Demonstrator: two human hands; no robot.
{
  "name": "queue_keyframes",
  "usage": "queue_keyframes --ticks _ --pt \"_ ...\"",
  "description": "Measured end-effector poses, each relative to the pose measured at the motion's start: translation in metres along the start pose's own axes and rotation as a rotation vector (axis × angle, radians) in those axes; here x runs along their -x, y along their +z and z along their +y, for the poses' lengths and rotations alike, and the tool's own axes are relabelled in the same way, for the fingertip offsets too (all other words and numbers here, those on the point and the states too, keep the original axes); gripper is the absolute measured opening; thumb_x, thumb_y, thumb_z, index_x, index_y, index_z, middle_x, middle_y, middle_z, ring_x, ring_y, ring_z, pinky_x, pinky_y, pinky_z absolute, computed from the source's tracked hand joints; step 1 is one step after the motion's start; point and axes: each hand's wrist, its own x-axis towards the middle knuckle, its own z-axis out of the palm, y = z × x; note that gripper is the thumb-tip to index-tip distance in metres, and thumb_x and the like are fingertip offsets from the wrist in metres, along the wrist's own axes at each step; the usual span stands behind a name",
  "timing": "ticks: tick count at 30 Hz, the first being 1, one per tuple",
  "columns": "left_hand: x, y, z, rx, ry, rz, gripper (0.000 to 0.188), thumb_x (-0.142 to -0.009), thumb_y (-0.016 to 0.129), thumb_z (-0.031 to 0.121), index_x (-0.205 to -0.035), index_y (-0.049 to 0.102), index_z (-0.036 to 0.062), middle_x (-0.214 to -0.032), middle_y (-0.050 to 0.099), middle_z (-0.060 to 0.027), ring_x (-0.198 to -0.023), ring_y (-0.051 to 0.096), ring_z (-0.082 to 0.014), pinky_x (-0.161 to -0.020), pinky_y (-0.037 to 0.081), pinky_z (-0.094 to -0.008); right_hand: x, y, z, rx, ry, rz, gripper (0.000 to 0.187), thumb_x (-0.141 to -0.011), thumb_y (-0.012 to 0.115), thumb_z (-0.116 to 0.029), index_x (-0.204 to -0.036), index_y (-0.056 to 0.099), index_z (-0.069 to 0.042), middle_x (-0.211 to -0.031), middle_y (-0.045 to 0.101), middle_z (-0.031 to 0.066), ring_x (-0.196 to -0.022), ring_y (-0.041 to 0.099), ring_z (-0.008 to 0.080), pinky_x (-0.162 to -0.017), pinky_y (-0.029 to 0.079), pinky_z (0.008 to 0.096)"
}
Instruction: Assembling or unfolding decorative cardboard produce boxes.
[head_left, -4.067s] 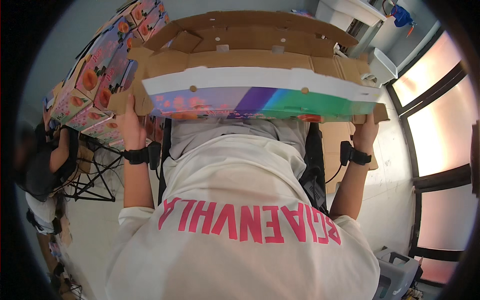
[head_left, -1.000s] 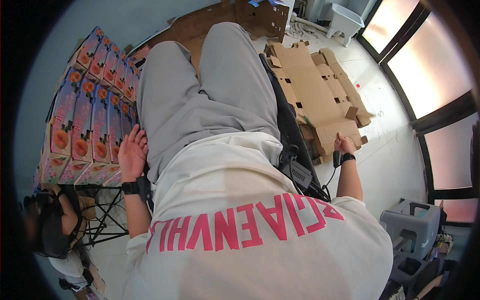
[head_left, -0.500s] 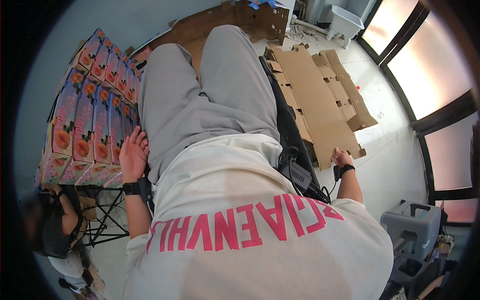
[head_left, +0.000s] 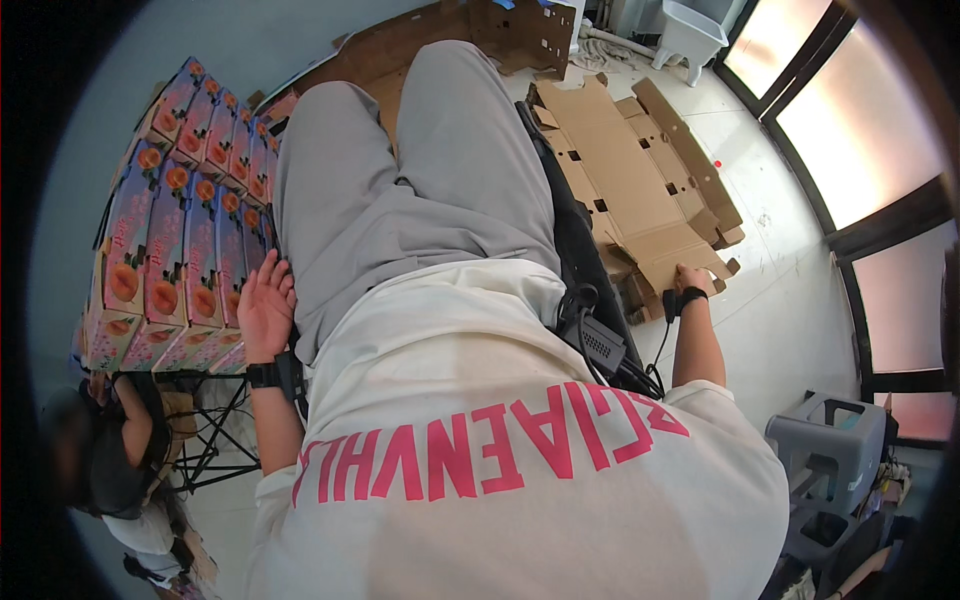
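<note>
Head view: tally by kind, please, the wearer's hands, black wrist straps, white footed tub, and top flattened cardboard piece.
Hands: 2 (left hand, right hand)
Black wrist straps: 2
White footed tub: 1
Top flattened cardboard piece: 1
Total: 6

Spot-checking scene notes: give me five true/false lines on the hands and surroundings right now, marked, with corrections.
1. The right hand holds the near end of the flattened cardboard. True.
2. The left hand grips a box. False: it is open, palm up, holding nothing.
3. The printed boxes stand stacked on the person's left. True.
4. The grey stool is at the upper left of the picture. False: it is at the lower right.
5. The trousers are grey. True.
</note>
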Motion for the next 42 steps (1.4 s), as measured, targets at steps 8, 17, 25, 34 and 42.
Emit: queue_keyframes --ticks 8,17,25,34,42 --pt "-0.002 -0.007 0.0 0.027 -0.038 -0.022 0.053 -0.117 0.048 0.032 -0.159 0.048 0.0011 -0.137 0.07 -0.0182 -0.113 0.072 -0.0273 -0.097 0.063 -0.04 0.025 0.011 0.007 0.767 0.056 -0.104 0.094 -0.072 0.1 -0.047 -0.142 0.065 0.005 -0.145 0.068 0.0265 -0.133 0.069 0.0354 -0.109 0.058 0.0436" --pt "-0.003 -0.009 0.004 0.04 -0.095 -0.15 0.052 -0.116 0.05 0.027 -0.159 0.045 -0.0023 -0.145 0.065 -0.016 -0.123 0.066 -0.0248 -0.105 0.057 -0.0369 0.057 0.029 0.0 1.22 -0.119 -0.485 0.071 -0.077 0.088 -0.068 -0.11 0.085 -0.005 -0.113 0.082 0.0191 -0.112 0.078 0.0295 -0.094 0.06 0.0392" --pt "-0.005 -0.014 0.006 0.061 -0.121 -0.276 0.053 -0.116 0.051 0.024 -0.159 0.044 -0.0057 -0.148 0.063 -0.015 -0.132 0.061 -0.0248 -0.11 0.052 -0.0344 0.066 0.036 0.017 1.198 -0.031 -0.284 0.072 -0.078 0.087 -0.062 -0.128 0.081 -0.012 -0.13 0.079 0.0159 -0.124 0.074 0.0298 -0.102 0.059 0.0432" --pt "0.027 0.082 0.051 -0.861 0.211 0.185 0.031 -0.113 0.057 0.02 -0.137 0.065 0.0019 -0.119 0.072 -0.0067 -0.104 0.07 -0.0188 -0.095 0.056 -0.034 0.016 0.017 -0.121 1.524 -0.392 -0.297 0.092 -0.067 0.096 -0.066 -0.136 0.075 -0.009 -0.136 0.076 0.0194 -0.126 0.073 0.0337 -0.108 0.058 0.0466" --pt "0.051 0.116 0.197 -1.824 1.071 0.798 0.029 -0.102 0.078 0.033 -0.12 0.079 0.0111 -0.099 0.081 -0.0074 -0.095 0.076 -0.0229 -0.081 0.057 -0.0373 0.22 0.052 -0.434 -0.497 -0.956 -1.128 0.035 -0.116 0.056 -0.027 -0.133 0.066 0.002 -0.106 0.07 0.0071 -0.104 0.068 0.021 -0.103 0.053 0.0388"
